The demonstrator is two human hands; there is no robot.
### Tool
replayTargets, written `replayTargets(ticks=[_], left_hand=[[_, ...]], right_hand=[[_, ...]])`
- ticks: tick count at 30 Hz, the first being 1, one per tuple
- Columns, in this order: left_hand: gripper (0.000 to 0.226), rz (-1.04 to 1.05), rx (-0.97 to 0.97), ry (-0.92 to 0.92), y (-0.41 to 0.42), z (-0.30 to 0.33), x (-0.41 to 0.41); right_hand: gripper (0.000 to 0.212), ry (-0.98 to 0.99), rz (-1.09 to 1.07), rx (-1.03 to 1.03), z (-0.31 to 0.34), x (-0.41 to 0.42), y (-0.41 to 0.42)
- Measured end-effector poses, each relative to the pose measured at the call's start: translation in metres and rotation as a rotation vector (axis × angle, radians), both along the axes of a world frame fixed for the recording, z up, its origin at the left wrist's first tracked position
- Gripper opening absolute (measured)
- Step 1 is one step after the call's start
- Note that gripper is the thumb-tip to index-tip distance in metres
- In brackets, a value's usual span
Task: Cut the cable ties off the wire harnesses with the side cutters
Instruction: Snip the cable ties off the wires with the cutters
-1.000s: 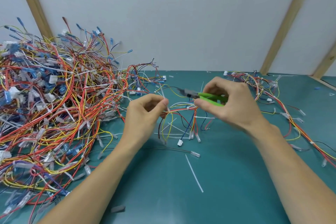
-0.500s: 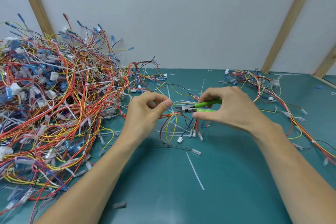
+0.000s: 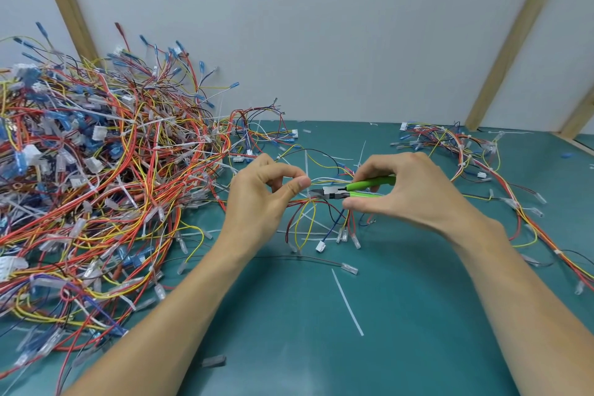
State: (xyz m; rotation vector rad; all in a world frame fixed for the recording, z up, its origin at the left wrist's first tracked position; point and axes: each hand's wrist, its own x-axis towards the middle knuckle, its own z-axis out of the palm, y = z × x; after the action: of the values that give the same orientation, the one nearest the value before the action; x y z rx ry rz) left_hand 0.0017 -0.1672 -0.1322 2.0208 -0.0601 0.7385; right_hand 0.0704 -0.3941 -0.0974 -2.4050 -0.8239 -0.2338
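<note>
- Left hand (image 3: 263,199) pinches a small wire harness (image 3: 316,215) between thumb and forefinger at mid-table, just right of the big tangled pile (image 3: 96,190).
- Right hand (image 3: 408,193) is closed around green-handled side cutters (image 3: 350,190), blades slightly parted at the bundle.
- The cable tie itself is too small to tell.
- Risk: the blades could nick a wire lying beside the tie.

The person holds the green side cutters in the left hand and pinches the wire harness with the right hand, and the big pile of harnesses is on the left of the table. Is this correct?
Not quite: the hands are swapped. The head view shows the green side cutters in the right hand, while the left hand pinches the wire harness. The big pile of harnesses is indeed on the left of the table.
</note>
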Motion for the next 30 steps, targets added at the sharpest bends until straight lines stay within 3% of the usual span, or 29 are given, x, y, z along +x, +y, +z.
replayTargets(ticks=[13, 30], left_hand=[[0.004, 0.003, 0.021, -0.018, -0.0003, -0.0026, 0.0009], [0.004, 0.004, 0.066, -0.053, -0.0011, -0.0035, 0.0016]], right_hand=[[0.039, 0.009, -0.030, -0.016, 0.0011, 0.0019, -0.0012], [0.055, 0.032, -0.057, -0.020, 0.0058, -0.0070, 0.0055]])
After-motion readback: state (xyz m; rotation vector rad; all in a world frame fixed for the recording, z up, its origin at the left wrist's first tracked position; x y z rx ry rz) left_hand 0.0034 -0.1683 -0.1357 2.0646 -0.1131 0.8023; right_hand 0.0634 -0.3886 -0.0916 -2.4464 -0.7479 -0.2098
